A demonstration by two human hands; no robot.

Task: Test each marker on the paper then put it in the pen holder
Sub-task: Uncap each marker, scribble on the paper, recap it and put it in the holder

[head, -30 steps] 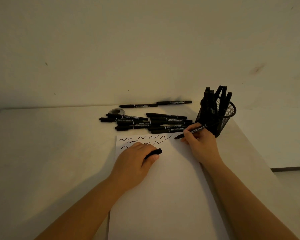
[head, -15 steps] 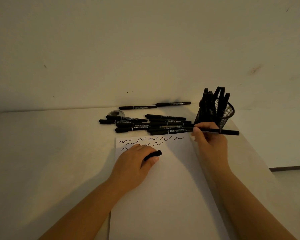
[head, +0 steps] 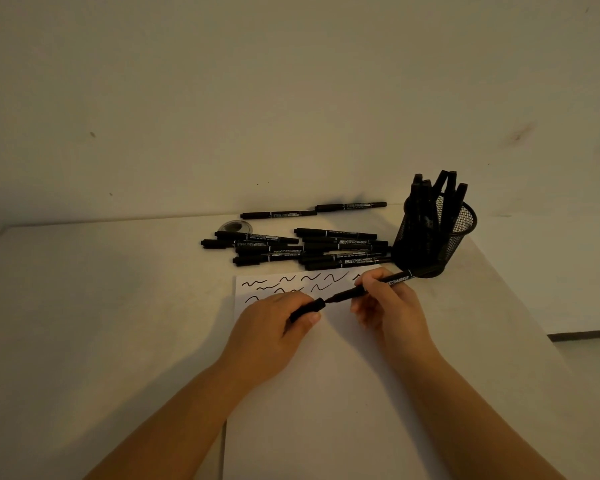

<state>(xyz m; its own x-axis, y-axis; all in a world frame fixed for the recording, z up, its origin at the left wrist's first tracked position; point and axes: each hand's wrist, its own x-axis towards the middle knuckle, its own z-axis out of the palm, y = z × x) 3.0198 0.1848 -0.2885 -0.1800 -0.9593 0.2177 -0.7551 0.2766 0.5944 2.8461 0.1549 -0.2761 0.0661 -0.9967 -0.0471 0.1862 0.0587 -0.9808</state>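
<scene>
A white sheet of paper lies in front of me, with several black squiggles along its top edge. My right hand grips a black marker, its bare tip pointing left. My left hand rests on the paper and pinches the marker's black cap. The cap's opening sits right at the marker tip. A black mesh pen holder stands at the back right with several markers upright in it.
A pile of several black markers lies behind the paper. Two more markers lie end to end by the wall. A small round grey object sits behind the pile. The table's right edge runs close to the holder.
My right hand finished a squiggle at the top right, swung the marker out sideways, then brought its tip leftward to the cap. My left hand stayed on the paper with the cap.
</scene>
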